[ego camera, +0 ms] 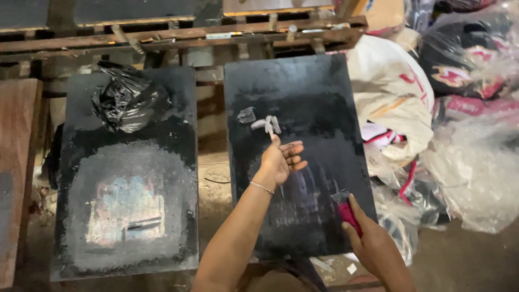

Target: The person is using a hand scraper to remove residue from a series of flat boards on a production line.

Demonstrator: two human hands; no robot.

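We are pinching a small pink-handled scraper [346,212] in our right hand [373,246], thumb pressed along its handle, its grey blade end lying on the lower right part of the black board [303,103]. Its long axis is running up and to the left, blade end pointing toward the board's middle. Our left hand [281,159] is hovering above the same board, palm turned up, fingers loosely curled and holding nothing, a thin bracelet [262,187] sitting at the wrist. Just beyond its fingertips, whitish scraps [267,124] are lying on the board, well apart from the scraper.

To the left, a second black board [162,97] is showing a worn pale patch, and a crumpled black plastic bag [128,103] is resting near its top; we cannot tell what it holds. A rusty wooden frame [184,37] is running behind both boards. On the right, clear plastic bags [470,157] are holding folded garments in white, black and pink.
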